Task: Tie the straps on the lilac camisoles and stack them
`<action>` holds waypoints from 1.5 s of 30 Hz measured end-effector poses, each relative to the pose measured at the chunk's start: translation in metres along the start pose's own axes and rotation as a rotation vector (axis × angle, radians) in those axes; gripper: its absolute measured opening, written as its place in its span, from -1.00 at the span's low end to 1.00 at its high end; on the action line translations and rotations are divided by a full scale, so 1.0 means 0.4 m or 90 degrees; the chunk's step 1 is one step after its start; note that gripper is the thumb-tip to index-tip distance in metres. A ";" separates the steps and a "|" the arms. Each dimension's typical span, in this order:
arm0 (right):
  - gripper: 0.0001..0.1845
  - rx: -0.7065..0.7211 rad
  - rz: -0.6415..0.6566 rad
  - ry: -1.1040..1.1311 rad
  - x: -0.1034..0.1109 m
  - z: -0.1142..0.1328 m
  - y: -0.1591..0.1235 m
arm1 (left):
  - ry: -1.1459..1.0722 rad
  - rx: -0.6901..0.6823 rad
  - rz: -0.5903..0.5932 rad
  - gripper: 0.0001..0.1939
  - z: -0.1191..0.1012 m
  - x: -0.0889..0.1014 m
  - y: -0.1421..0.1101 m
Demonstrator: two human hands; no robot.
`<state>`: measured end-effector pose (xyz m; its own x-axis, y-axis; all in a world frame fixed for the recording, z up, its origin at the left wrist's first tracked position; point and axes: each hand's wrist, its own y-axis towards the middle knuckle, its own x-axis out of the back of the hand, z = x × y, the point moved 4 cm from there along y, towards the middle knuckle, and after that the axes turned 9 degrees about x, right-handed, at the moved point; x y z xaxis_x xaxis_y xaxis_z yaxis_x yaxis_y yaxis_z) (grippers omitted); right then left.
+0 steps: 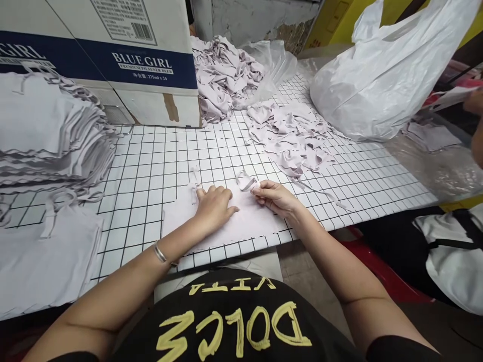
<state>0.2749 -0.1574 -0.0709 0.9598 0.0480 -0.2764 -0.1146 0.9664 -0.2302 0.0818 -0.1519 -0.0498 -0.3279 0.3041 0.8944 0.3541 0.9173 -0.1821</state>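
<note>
A flat piece of pale pinkish-white cloth (249, 221) lies on the table in front of me, with a narrow strap at each upper corner. My left hand (215, 206) presses on it from above, thumb spread to the right and fingers bent over the cloth. Just beyond those fingers, the left strap (193, 178) points away from me. At the right corner, my right hand (273, 197) pinches the base of the looped fabric strap (244, 180) between thumb and fingertips. What lies under my left fingers is hidden.
Stacks of strapped cloth pieces (33, 115) stand at left, beside a beer carton (151, 100). Heaped cloth (226, 70), loose cloth pieces (290, 133) and a white plastic bag (370, 90) occupy the back of the grid-patterned table (151, 171). Another person's hand (476, 108) shows at right.
</note>
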 end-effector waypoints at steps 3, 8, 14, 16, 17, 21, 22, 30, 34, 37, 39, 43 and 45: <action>-0.70 0.048 -0.019 -0.078 -0.007 0.004 0.015 | -0.039 0.013 0.027 -0.82 0.000 -0.019 0.003; -0.71 0.137 0.019 -0.215 -0.036 0.011 0.017 | -0.155 0.017 0.061 -0.86 0.001 -0.023 0.020; -0.88 0.245 0.074 -0.463 -0.051 0.003 0.011 | -0.213 0.032 0.034 -0.85 -0.001 -0.016 0.018; -0.92 0.261 0.096 -0.521 -0.056 0.000 0.011 | -0.218 0.027 0.031 -0.86 -0.003 -0.015 0.017; -0.94 0.264 0.106 -0.539 -0.058 -0.001 0.012 | -0.219 0.027 0.029 -0.86 -0.004 -0.014 0.016; -0.95 0.262 0.132 -0.560 -0.071 0.001 0.011 | -0.224 0.031 0.011 -0.88 -0.006 -0.012 0.013; -0.96 0.261 0.136 -0.562 -0.073 0.002 0.010 | -0.226 0.032 0.008 -0.87 -0.007 -0.011 0.013; -0.94 0.264 0.139 -0.552 -0.068 -0.001 0.006 | -0.236 0.039 0.001 -0.86 -0.004 -0.017 0.015; -0.94 0.270 0.146 -0.572 -0.070 -0.004 0.005 | -0.235 0.033 0.000 -0.86 -0.005 -0.018 0.015; -0.94 0.276 0.131 -0.573 -0.069 -0.002 0.004 | -0.238 0.035 0.000 -0.85 -0.006 -0.015 0.015; -0.94 0.278 0.118 -0.569 -0.065 -0.001 0.004 | -0.239 0.035 0.002 -0.86 -0.007 -0.014 0.014; -0.94 0.282 0.136 -0.584 -0.067 -0.001 0.005 | -0.243 0.028 0.002 -0.87 -0.006 -0.013 0.014; -0.95 0.279 0.146 -0.590 -0.071 -0.001 0.004 | -0.245 0.023 -0.003 -0.85 -0.005 -0.014 0.015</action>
<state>0.2473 -0.1572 -0.0638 0.7686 0.2373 0.5941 -0.3931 0.9078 0.1460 0.0876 -0.1488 -0.0550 -0.6369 0.3679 0.6775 0.3229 0.9253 -0.1989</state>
